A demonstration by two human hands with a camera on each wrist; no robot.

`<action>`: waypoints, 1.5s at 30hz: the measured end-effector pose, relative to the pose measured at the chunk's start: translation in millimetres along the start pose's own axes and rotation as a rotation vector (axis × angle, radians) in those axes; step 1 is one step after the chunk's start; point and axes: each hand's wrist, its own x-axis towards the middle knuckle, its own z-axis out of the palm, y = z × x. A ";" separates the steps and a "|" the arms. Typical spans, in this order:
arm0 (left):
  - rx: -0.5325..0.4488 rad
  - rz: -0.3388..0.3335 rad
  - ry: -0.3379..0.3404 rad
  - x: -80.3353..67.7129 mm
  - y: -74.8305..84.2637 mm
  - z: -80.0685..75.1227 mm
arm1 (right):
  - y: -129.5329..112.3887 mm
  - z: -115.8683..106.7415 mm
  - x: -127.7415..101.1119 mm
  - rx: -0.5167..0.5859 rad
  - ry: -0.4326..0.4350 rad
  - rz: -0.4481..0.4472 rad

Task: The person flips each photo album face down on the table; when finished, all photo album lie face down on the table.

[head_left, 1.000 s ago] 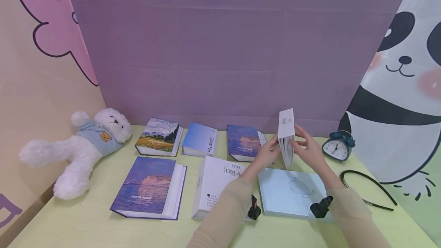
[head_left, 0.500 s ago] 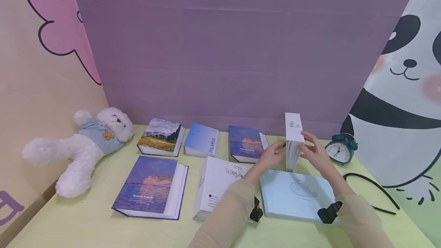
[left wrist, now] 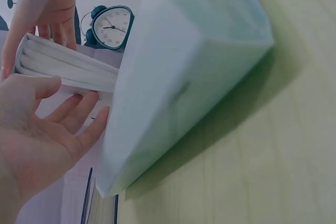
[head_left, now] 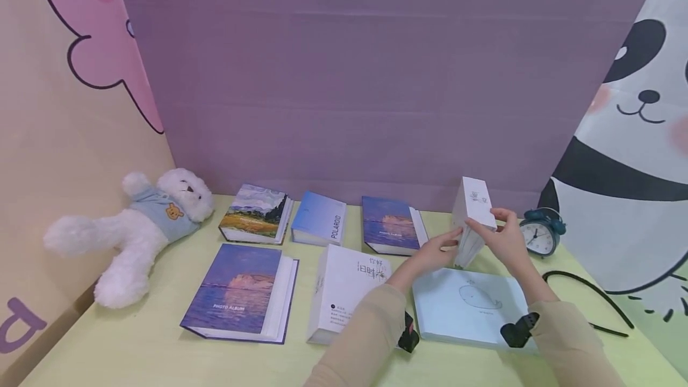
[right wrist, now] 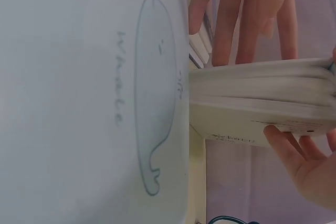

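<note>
While the small white album (head_left: 473, 220) is standing tilted on its lower edge at the far end of the pale blue whale album (head_left: 470, 306), I am steadying it between both hands. My left hand (head_left: 438, 249) is lying against its left face with the fingers (left wrist: 79, 114) straight and lightly spread, not curled round anything. My right hand (head_left: 507, 240) is gripping the album from the right, with the thumb over its near top edge and the fingers along its right side. In the right wrist view, the page block (right wrist: 257, 90) is facing the camera and its lower corner is touching the whale album's cover (right wrist: 79, 103). Both albums are sitting at the right of the yellow-green bench (head_left: 134, 351). Just left of the whale album, a white book with black characters (head_left: 344, 291) is lying flat. A blue alarm clock (head_left: 540, 232) is standing near my right hand, and a black headband (head_left: 586, 285) is lying beside it. Four more photo albums and a white plush bear (head_left: 140, 229) are lying further left.
</note>
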 end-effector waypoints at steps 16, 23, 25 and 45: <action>0.116 -0.118 -0.092 -9.1 -4.1 12.7 | 13.5 -13.6 -8.6 -0.030 0.061 -0.003; 0.179 -0.131 -0.091 -7.1 -6.7 16.1 | 18.4 -27.1 -8.3 -0.057 0.026 0.076; 0.206 -0.125 -0.095 -6.9 -7.4 16.1 | 20.9 -29.0 -5.8 -0.077 0.025 0.093; 0.322 -0.175 -0.069 -8.0 2.0 18.0 | 58.4 -42.6 -0.5 -0.119 -0.083 0.226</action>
